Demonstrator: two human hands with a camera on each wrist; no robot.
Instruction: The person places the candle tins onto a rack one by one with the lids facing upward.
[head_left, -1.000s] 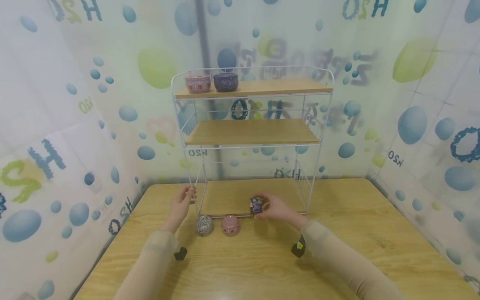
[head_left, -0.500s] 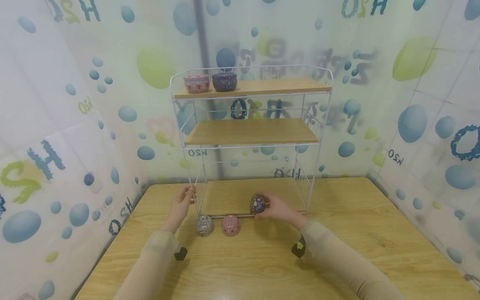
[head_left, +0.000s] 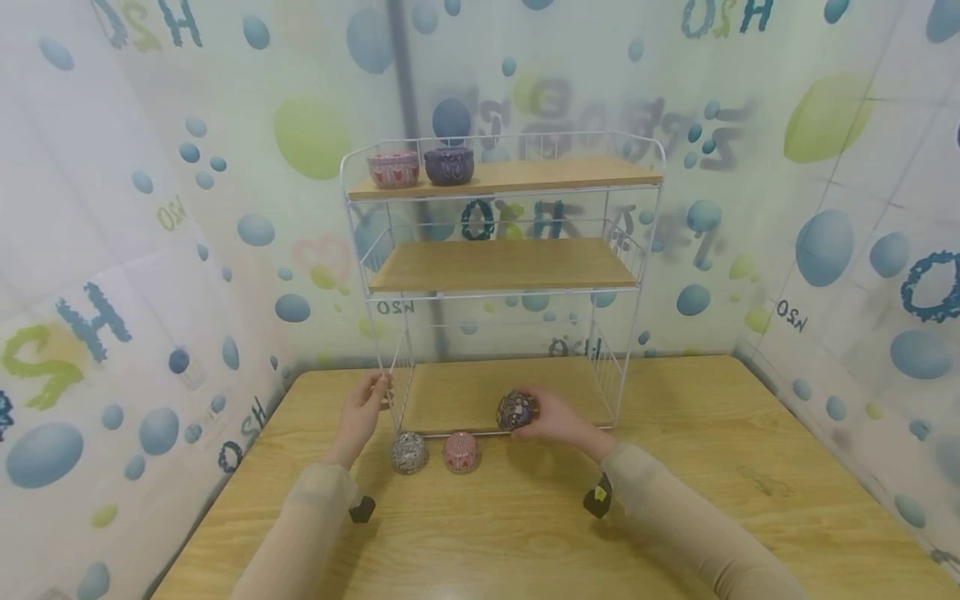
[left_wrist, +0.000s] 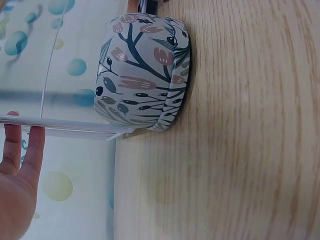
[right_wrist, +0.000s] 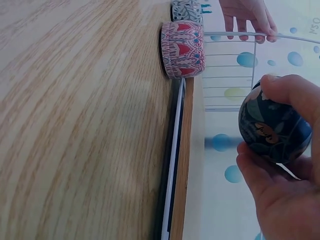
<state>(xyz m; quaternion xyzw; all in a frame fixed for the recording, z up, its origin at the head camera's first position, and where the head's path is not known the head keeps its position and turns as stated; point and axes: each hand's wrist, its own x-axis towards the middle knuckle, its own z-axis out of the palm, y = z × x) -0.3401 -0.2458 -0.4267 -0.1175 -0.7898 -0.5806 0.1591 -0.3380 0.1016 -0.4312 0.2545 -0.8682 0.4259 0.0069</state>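
One dark pot (head_left: 514, 411), turned: half a second ago its side faced the head camera; now a round, patterned face does. Little shift in place. Right hand (head_left: 558, 417) holds it between thumb and fingers, around the front edge of the bottom shelf (head_left: 457, 392) in the head view; right wrist view shows it raised off the table (head_left: 487, 542).

Left hand (head_left: 366, 393) unmoved, fingers about the left front post (head_left: 375, 333) of the white rack. Grip looks light; firmness cannot be told.

Grey patterned pot (head_left: 408, 452) and pink pot (head_left: 461, 452) as they were, apart, on the table just before the shelf. Two bowls on the top shelf (head_left: 562, 173), also unchanged.

Meaning, as judged: a change of facing, not of place. Dark pot now shows much the same rounded face as the two on the table; not yet set down.
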